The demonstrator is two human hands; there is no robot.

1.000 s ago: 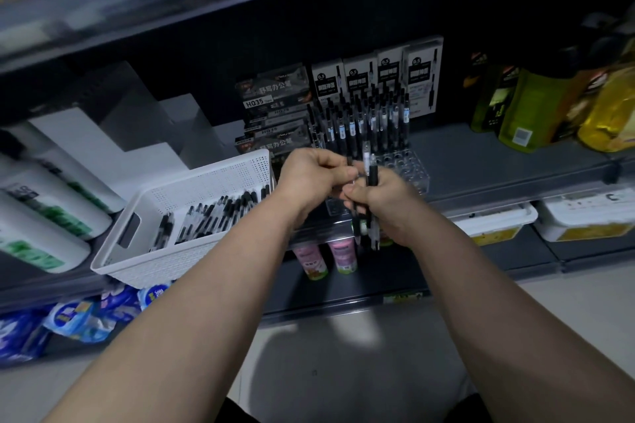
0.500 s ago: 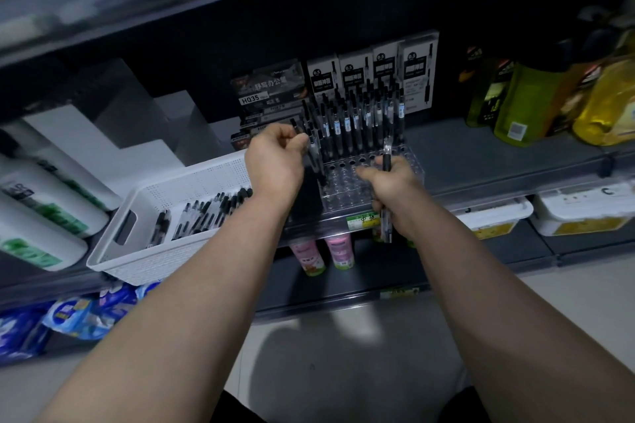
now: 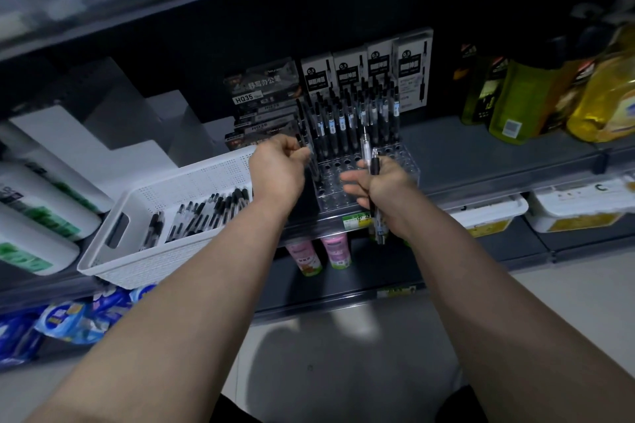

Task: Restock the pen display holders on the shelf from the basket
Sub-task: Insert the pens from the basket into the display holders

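Pens [image 3: 374,166] are clamped upright in the grip of the right hand [image 3: 381,185], just above the front holes of the clear holder [image 3: 333,203], whose back rows are filled. The grip of the left hand [image 3: 278,172] is curled at the holder's left edge; on what cannot be told. More are laid in the white basket [image 3: 165,261] leftward.

clear acrylic pen holder [image 3: 330,182] — upright black pens [image 3: 342,124] in back rows | white perforated basket [image 3: 147,264] at shelf [image 3: 481,154] front — loose pens [image 3: 206,213] inside
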